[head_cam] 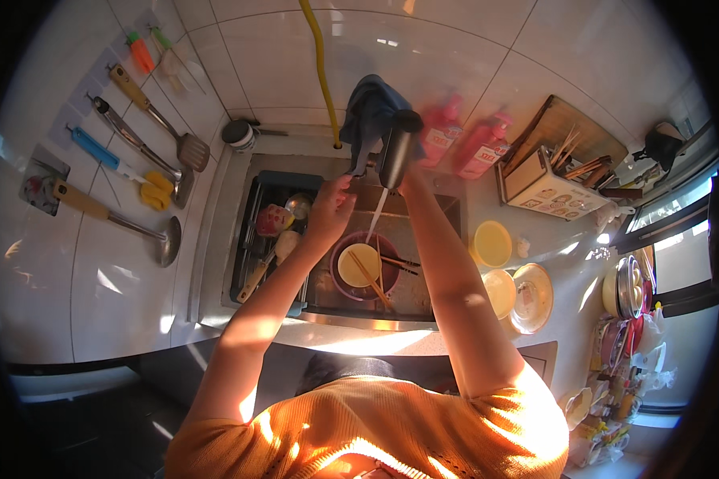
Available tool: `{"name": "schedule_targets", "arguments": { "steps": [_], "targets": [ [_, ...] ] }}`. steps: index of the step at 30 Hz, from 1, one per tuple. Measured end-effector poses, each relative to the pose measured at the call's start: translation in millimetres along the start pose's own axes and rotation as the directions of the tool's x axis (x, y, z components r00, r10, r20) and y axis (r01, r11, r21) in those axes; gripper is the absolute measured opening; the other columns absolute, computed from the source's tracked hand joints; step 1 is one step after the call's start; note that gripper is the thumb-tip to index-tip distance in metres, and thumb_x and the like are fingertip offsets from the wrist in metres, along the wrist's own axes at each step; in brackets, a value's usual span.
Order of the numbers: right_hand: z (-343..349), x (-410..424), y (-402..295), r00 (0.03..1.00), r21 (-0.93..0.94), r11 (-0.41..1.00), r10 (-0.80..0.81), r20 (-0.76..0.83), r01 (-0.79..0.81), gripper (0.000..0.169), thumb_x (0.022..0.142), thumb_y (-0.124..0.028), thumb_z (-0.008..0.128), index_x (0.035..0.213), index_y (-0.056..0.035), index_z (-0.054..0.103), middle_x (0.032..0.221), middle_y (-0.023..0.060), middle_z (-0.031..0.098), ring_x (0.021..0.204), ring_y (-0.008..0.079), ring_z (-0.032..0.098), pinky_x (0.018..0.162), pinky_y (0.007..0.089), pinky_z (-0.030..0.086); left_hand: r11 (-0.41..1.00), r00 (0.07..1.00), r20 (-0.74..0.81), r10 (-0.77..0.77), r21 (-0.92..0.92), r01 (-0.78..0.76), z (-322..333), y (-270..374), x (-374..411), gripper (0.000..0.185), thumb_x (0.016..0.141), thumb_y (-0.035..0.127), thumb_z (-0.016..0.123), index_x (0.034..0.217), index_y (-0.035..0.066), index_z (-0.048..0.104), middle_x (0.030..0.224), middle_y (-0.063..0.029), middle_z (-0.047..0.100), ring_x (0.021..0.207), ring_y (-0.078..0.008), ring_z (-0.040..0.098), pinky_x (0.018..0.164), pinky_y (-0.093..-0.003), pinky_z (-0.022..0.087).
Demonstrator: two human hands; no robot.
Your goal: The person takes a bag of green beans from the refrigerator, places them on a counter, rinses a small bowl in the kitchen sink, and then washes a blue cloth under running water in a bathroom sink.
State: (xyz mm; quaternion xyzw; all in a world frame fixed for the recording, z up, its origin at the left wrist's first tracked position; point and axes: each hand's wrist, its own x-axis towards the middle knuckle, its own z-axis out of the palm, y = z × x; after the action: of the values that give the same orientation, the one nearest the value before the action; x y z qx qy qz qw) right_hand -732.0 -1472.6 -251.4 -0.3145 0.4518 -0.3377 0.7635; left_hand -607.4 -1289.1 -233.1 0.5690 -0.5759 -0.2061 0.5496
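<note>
A blue-grey cloth is draped over the dark metal faucet. My left hand is at the faucet's left, its fingertips on the cloth's lower corner. Behind the spout's right side, my right hand is mostly hidden, so its grip does not show. Water runs from the spout into a pink-rimmed basin in the metal sink. Inside the basin is a pale yellow bowl. Several chopsticks lie across the bowl and basin.
Left in the sink, a dark drying rack holds utensils. Two pink pump bottles and a utensil holder stand right of the faucet. Yellow bowls sit on the right counter. A spatula and ladle hang left.
</note>
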Motion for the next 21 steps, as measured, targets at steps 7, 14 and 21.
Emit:
{"name": "schedule_targets", "arguments": {
  "steps": [7,14,21],
  "targets": [
    [18,2,25,0.998,0.242,0.968,-0.067,0.004,0.064,0.035,0.09,-0.034,0.043,0.122,-0.0195,0.047,0.109,0.0033,0.057,0.101,0.0182,0.053,0.085,0.0378,0.043,0.999,0.999,-0.024,-0.026,-0.037,0.025,1,13,3,0.034,0.084,0.007,0.058,0.116,0.004,0.049,0.107,-0.0126,0.051,0.085,-0.0174,0.058,0.074,-0.0292,0.049],
    [1,-97,-35,0.969,0.373,0.925,-0.158,0.188,0.079,0.033,0.09,-0.034,0.048,0.119,-0.0165,0.049,0.101,0.0011,0.059,0.083,0.0157,0.057,0.073,0.0323,0.048,0.994,0.995,0.041,-0.085,-0.07,0.088,-2,-4,-13,0.037,0.084,0.008,0.059,0.119,0.004,0.046,0.105,-0.0118,0.052,0.086,-0.0175,0.059,0.074,-0.0282,0.048],
    [2,-161,-102,0.934,-0.116,0.944,-0.277,0.227,0.309,0.021,0.085,-0.022,0.062,0.102,-0.0106,0.057,0.073,-0.0045,0.058,0.06,0.0076,0.056,0.059,0.0216,0.049,0.675,0.801,0.416,-0.431,-0.439,0.592,-9,55,-58,0.037,0.089,0.018,0.054,0.123,0.006,0.044,0.108,-0.0095,0.055,0.09,-0.0166,0.059,0.081,-0.0275,0.047]
  ]
}}
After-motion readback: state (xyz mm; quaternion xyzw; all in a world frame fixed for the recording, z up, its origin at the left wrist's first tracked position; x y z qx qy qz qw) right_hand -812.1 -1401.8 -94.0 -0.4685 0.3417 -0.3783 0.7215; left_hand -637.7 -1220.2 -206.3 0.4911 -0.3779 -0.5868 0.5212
